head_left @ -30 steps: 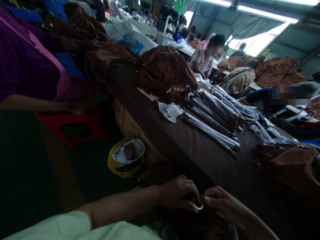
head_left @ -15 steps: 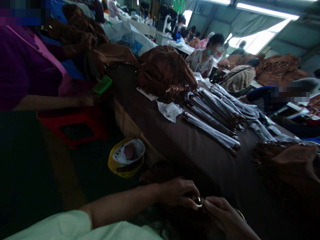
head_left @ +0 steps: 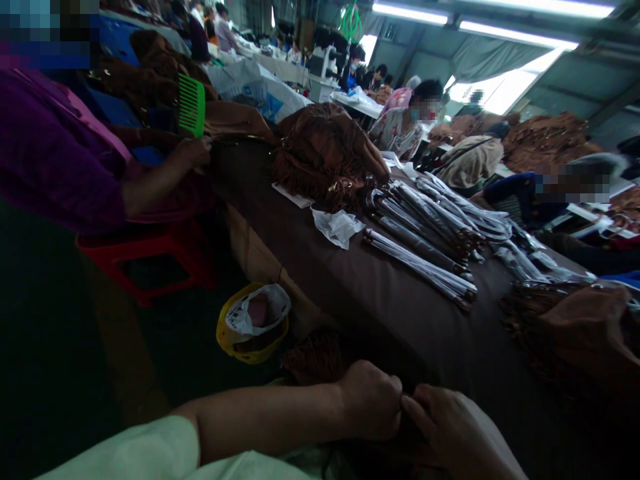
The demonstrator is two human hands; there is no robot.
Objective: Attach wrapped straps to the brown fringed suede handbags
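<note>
Dark cloth-covered table (head_left: 390, 300): a brown fringed suede bag (head_left: 315, 357) lies at its near edge, just beyond the left hand (head_left: 370, 403) and right hand (head_left: 453, 427). Fingers curled narrow, meeting; anything held is hidden. Bundled white-wrapped straps (head_left: 420, 257) lie farther along the table, below fluorescent tubes (head_left: 410, 11).

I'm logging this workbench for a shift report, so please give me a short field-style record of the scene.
left hand: curled, knuckles up, against the right hand
right hand: fingers meeting the left hand
held item: hidden between the hands
nearest: brown fringed suede
table: brown cloth cover
on table: wrapped strap bundles, fringed suede bag
co-worker: hand below a green comb
</note>
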